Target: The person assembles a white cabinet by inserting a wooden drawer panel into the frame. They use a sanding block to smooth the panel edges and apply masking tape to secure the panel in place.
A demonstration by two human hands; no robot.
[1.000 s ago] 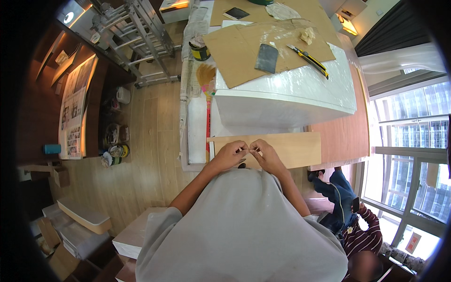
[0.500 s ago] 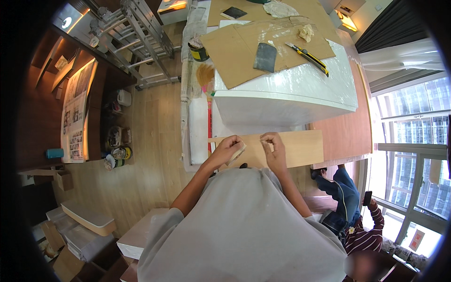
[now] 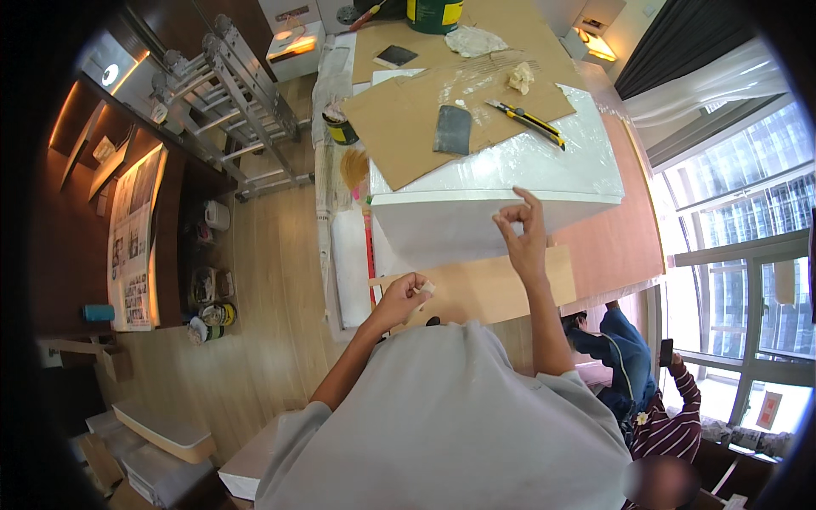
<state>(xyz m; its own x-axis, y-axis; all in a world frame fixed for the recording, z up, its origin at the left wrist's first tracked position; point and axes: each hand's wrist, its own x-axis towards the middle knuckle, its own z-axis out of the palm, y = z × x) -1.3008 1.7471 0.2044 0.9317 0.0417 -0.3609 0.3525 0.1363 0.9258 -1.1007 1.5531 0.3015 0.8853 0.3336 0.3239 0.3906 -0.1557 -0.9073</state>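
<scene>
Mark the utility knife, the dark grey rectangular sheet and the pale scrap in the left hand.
Utility knife (image 3: 535, 125), head view: middle of its handle.
Dark grey rectangular sheet (image 3: 452, 130), head view: middle of its face.
Pale scrap (image 3: 427, 291), head view: its exposed part.

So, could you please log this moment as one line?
left hand: holding small pale piece near wooden board | right hand: farther forward, contents unclear | yellow-black cutter, dark grey sheet: on cardboard

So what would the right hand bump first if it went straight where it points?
Probably the white boxy piece, but height is unclear: the right hand might pass above it toward the cardboard sheet.
</scene>
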